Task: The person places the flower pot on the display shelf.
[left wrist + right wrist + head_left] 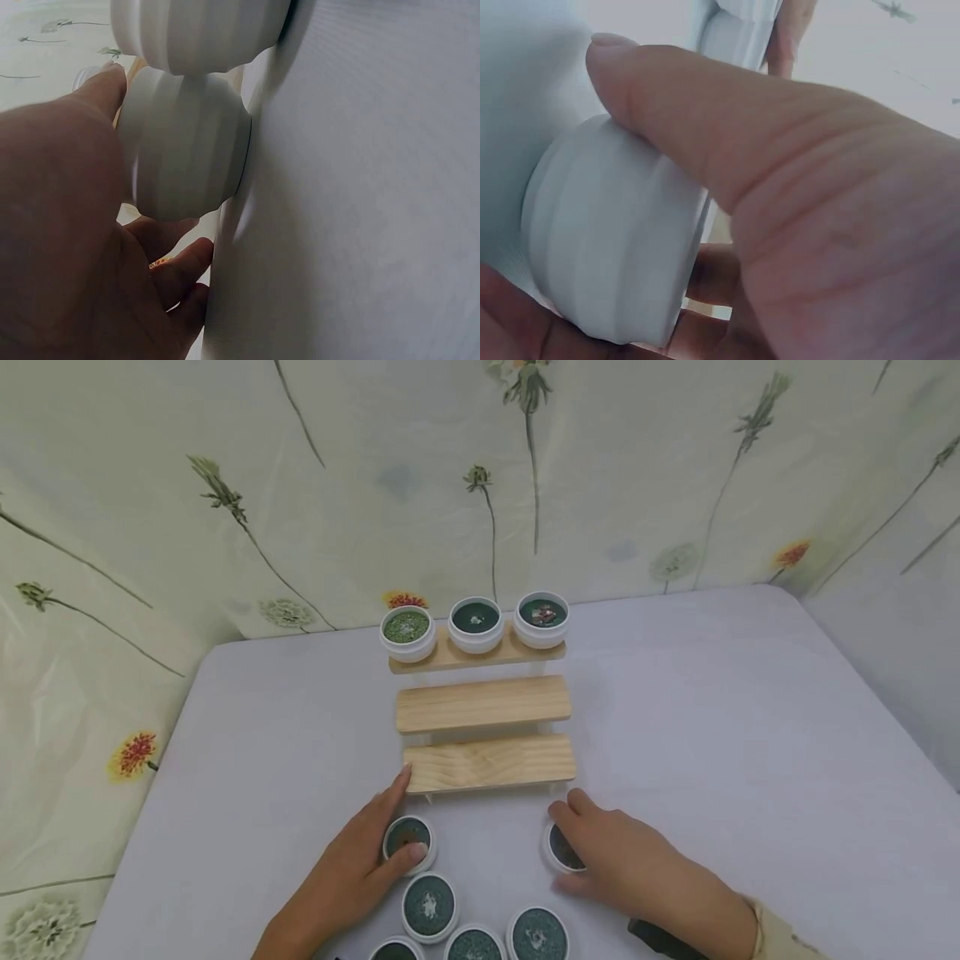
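Observation:
A small white ribbed bowl with dark green filling and a brown patch [406, 832] stands on the table at my left hand [348, 860]. That hand's thumb lies over the rim, its other fingers reach round the far side, and the index fingertip is right at the lowest shelf's corner. My right hand [626, 852] grips another white bowl, dark-filled [615, 232], thumb on one side and fingers on the other; in the head view the hand covers part of it. A wooden three-step stand [487, 764] is just beyond both hands.
Three filled white bowls [476, 643] line the stand's top step; the lower two steps are bare wood. Several more bowls [429, 907] cluster at the near edge, between the hands. A flower-patterned cloth [420, 527] hangs behind the white-covered table [712, 710].

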A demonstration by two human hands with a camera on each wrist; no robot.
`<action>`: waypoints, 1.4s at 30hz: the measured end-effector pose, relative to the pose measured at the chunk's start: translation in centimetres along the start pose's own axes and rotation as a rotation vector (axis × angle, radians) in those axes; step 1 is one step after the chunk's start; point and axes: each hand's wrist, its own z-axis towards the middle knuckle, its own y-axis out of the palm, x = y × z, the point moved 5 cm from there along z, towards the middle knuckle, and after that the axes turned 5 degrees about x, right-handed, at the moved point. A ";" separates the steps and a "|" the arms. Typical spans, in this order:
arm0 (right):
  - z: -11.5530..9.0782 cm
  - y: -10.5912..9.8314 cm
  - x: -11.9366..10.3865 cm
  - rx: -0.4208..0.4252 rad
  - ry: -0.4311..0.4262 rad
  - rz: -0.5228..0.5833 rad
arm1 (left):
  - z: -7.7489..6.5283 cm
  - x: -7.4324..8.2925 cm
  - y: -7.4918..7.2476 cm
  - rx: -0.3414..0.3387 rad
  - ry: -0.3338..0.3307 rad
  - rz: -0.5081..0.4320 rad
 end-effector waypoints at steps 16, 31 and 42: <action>0.2 0.9 -1.1 0.089 -0.170 0.039 | -0.1 -0.1 0.1 0.000 0.010 0.010; 0.3 1.0 -1.2 0.059 -0.214 0.101 | -0.1 0.0 0.0 0.005 0.024 0.015; 0.1 0.9 -1.2 0.019 -0.261 0.139 | -0.1 -0.2 0.1 -0.001 0.008 0.016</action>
